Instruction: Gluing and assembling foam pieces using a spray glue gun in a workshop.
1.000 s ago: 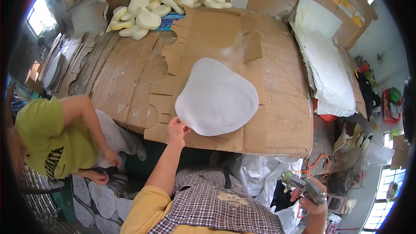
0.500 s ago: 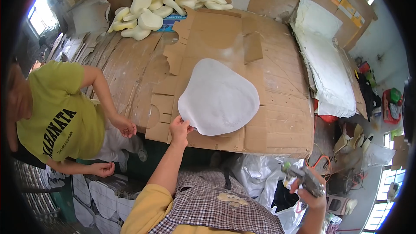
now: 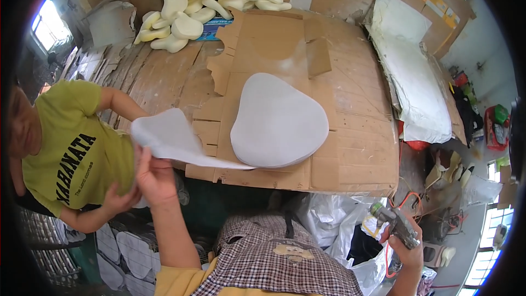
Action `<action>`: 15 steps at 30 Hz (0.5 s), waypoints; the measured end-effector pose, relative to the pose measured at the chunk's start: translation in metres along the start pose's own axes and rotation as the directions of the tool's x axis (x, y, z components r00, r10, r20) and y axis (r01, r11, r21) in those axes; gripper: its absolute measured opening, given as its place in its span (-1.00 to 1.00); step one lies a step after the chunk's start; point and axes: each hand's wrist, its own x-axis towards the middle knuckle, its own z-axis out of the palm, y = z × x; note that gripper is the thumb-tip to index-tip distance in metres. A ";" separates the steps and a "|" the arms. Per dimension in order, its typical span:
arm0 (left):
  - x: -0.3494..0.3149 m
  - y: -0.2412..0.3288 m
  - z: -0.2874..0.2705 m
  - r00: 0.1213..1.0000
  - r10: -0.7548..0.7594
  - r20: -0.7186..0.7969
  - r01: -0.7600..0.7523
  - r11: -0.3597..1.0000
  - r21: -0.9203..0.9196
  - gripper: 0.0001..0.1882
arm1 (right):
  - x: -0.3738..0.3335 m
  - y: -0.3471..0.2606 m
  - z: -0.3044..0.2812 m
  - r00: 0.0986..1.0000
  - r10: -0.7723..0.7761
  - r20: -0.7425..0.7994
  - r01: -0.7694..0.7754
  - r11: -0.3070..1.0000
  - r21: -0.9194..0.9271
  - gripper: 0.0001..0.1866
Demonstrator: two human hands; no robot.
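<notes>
My left hand (image 3: 157, 180) grips the near edge of a thin, light-grey, rounded-triangular sheet (image 3: 166, 131), lifted to the left of the cardboard. The sheet's narrow trailing end reaches back toward a stack of like-shaped grey sheets (image 3: 280, 120) lying on the cardboard-covered table. In my right hand (image 3: 406, 248), off the table's near right corner, is a metal spray gun (image 3: 395, 222) with a green part at one end. At the left, a person in a yellow-green shirt (image 3: 74, 148) stands close to the lifted sheet, one hand (image 3: 123, 200) just left of mine; the sheet hides the other.
Cream foam saddle-shaped pads (image 3: 186, 24) are heaped at the table's far left. A folded cardboard flap (image 3: 319, 58) stands up past the stack. White sheeting (image 3: 411, 82) covers a surface at the right. Below the table hang silvery plastic bags (image 3: 320, 219), with an orange hose (image 3: 408, 200) nearby.
My left hand has pulled the top sheet up off the stack and leftward toward the other person. That person's near hand has risen. The spray gun has shifted slightly right.
</notes>
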 end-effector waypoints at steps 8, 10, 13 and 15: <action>-0.004 0.046 -0.031 0.972 0.216 -0.088 -0.206 0.972 0.110 -0.62 | 0.008 0.003 0.015 0.990 -0.126 -0.062 0.130 0.989 0.073 -0.29; -0.006 0.049 -0.032 0.969 0.225 -0.105 -0.214 0.971 0.110 -0.61 | 0.005 -0.003 0.010 0.974 -0.111 -0.199 0.106 0.994 -0.034 -0.29; -0.004 0.054 -0.055 0.972 0.230 -0.040 -0.226 0.971 0.075 -0.62 | -0.006 -0.016 0.004 0.971 -0.067 -0.231 0.040 0.992 -0.121 -0.34; -0.006 0.051 -0.070 0.973 0.227 0.040 -0.228 0.973 0.040 -0.64 | -0.016 -0.012 0.001 0.976 -0.046 -0.213 0.029 0.996 -0.085 -0.35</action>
